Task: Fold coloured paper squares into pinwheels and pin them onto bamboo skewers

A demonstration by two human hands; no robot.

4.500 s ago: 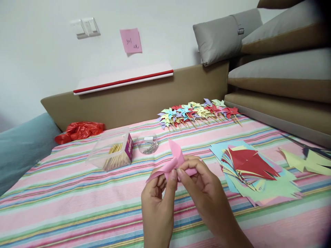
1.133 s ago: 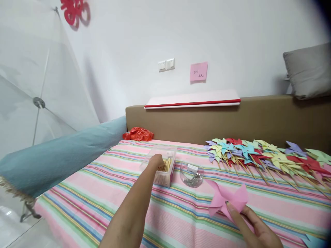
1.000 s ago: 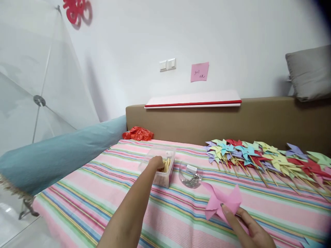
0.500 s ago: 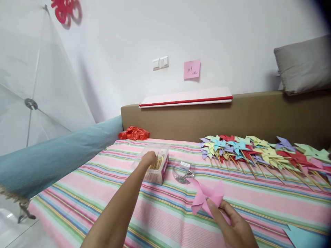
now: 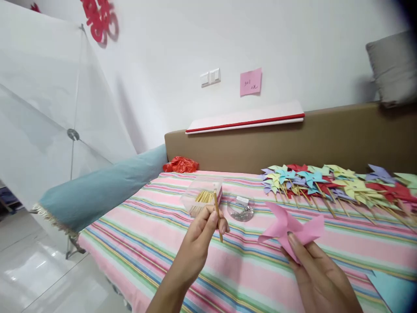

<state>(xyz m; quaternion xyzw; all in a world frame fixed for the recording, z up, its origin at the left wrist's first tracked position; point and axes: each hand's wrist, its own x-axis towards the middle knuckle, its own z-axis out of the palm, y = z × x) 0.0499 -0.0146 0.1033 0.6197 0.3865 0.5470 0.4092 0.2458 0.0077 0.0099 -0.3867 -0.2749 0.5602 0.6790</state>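
The hands are apart. The left hand (image 5: 202,229) pinches a slim wooden stick (image 5: 216,201) between thumb and fingers, holding it tilted, its far end higher than its near end. Well to the right, the right hand (image 5: 321,270) grips a pink paper pinwheel (image 5: 288,224), the thumb pressed near its centre and the fingers behind it. Both are above a striped cloth (image 5: 143,243).

Just beyond the left hand stands a clear plastic box (image 5: 188,196) containing more sticks (image 5: 204,197). Just right of the box sits a round clear container (image 5: 232,205) with small metallic pieces and a white label. Farther right, a row of multicoloured paper pinwheels (image 5: 312,179) on sticks lies near the brown backrest (image 5: 247,152). A red plastic bag (image 5: 181,164) rests at the far left, and light-blue paper (image 5: 395,292) lies at the near right.
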